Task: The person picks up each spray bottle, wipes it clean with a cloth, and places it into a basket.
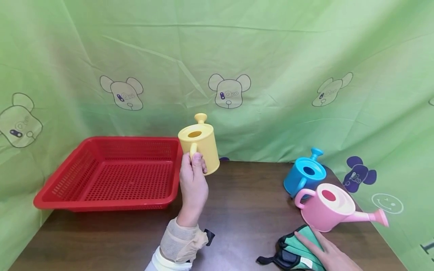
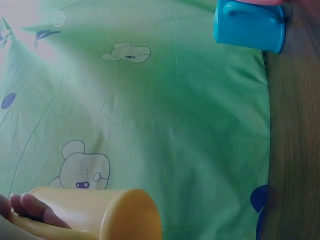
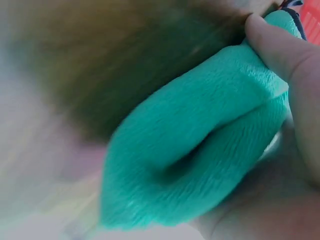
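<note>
My left hand [image 1: 194, 180] grips a yellow watering can [image 1: 207, 148] by its handle, holding it upright above the table with its spout pointing away. The left wrist view shows the can's base end and my fingertips [image 2: 31, 207] near its handle. At the lower right, my right hand [image 1: 330, 256] holds a folded green cloth [image 1: 298, 246] with black trim and a black loop. The right wrist view shows my thumb lying across the cloth [image 3: 200, 120]; the other fingers are mostly hidden. Just beyond that hand stands a pink watering can [image 1: 327, 210], with a blue watering can [image 1: 298, 177] behind it.
A red perforated basket [image 1: 132, 205] stands on the brown table [image 1: 234, 210] at the left, with nothing visible inside. Green fabric [image 1: 271, 49] printed with bear heads hangs behind the table and along its sides.
</note>
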`<state>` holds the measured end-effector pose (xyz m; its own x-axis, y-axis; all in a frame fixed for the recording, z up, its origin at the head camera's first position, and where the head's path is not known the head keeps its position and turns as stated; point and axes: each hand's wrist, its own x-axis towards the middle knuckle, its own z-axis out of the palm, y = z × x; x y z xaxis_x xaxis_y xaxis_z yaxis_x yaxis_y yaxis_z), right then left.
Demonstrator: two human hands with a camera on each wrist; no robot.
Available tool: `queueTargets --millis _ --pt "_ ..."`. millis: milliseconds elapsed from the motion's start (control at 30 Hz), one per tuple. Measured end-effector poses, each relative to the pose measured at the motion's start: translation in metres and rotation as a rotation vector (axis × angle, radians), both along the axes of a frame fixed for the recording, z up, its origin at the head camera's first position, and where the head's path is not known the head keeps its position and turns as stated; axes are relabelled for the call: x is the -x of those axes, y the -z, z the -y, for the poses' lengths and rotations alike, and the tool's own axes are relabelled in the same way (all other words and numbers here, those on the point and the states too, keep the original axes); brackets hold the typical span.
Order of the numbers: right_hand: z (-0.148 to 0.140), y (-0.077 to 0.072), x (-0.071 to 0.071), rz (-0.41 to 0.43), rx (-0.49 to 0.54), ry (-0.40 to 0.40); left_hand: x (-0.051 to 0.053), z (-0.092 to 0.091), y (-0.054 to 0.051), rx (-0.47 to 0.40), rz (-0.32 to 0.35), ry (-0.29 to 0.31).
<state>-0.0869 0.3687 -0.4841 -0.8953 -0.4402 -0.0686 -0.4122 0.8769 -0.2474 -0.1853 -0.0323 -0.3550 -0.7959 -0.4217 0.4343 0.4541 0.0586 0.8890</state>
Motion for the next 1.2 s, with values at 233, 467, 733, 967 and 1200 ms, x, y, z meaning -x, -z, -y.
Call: queueTargets --millis 233,467,733,967,1200 --pt "-0.016 0.009 -0.006 -0.148 -0.087 -0.039 -0.001 0.002 -0.001 0.011 -0.006 -0.008" --pt "-0.002 0.001 -0.006 -0.284 -0.092 -0.054 -0.002 0.000 -0.002 0.008 -0.008 0.009" --pt "0.015 -0.016 -0.009 -0.294 -0.087 -0.009 -0.003 -0.001 -0.002 -0.011 -0.010 0.017" --pt "0.031 -0.033 -0.001 -0.534 0.068 -0.058 -0.002 0.000 -0.002 -0.004 -0.007 0.012" --pt "0.059 -0.054 0.014 -0.628 0.125 -0.022 -0.001 0.002 -0.002 -0.031 -0.019 0.017"
